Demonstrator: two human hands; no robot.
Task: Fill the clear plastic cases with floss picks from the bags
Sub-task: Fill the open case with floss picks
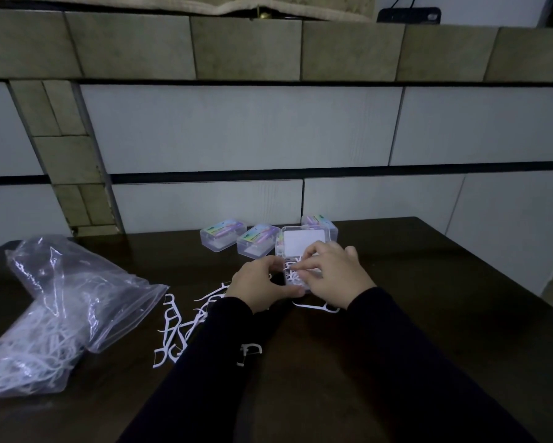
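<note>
An open clear plastic case (302,243) sits at the table's middle, lid raised toward the wall, white floss picks inside its base. My left hand (259,282) curls around the base's left side and front corner. My right hand (336,276) is over the base, fingertips pinching floss picks (292,273) in it. Loose floss picks (176,327) lie scattered on the table left of my left sleeve, and one pick (316,306) lies under my right wrist. A clear zip bag (54,314) holding many picks lies at the left.
Three closed clear cases with colourful labels stand near the wall: one (223,233), a second (257,239), a third (321,222) behind the open lid. The dark wooden table (428,282) ends at the right and meets a tiled wall behind.
</note>
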